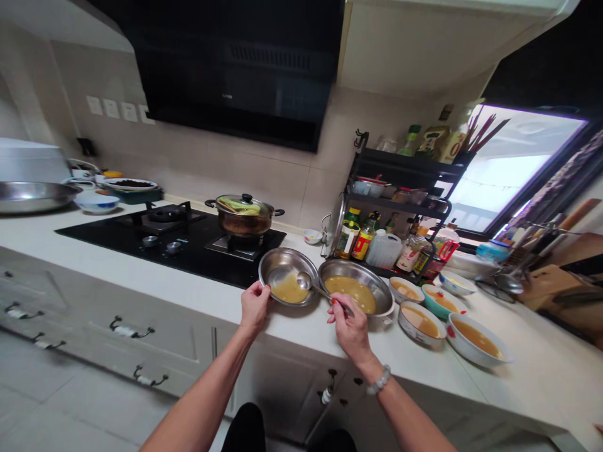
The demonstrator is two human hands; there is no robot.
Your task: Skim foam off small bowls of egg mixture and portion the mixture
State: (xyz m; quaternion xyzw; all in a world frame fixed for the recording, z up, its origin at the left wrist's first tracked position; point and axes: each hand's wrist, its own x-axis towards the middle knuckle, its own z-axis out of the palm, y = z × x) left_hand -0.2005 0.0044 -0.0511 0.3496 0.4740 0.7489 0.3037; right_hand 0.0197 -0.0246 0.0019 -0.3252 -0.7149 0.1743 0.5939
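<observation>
My left hand (255, 306) grips the near left rim of a steel bowl (274, 267), which is tilted and has some yellowish soup (289, 290) in its bottom. The handle of a metal ladle (304, 280) is in my right hand (349, 321), fingers closed round it. The ladle's round head is over the soup in that bowl; whether it touches the liquid I cannot tell. Just to the right, partly behind my right hand, stands a larger steel pot (384, 295) holding more of the same soup.
Several small bowls of soup, such as a white bowl (480, 361), stand to the right. A lidded pot (245, 223) sits on the black gas hob (207, 251). Behind the bowls is a black rack (400, 166) with bottles. Ladles and cutting boards are at far right.
</observation>
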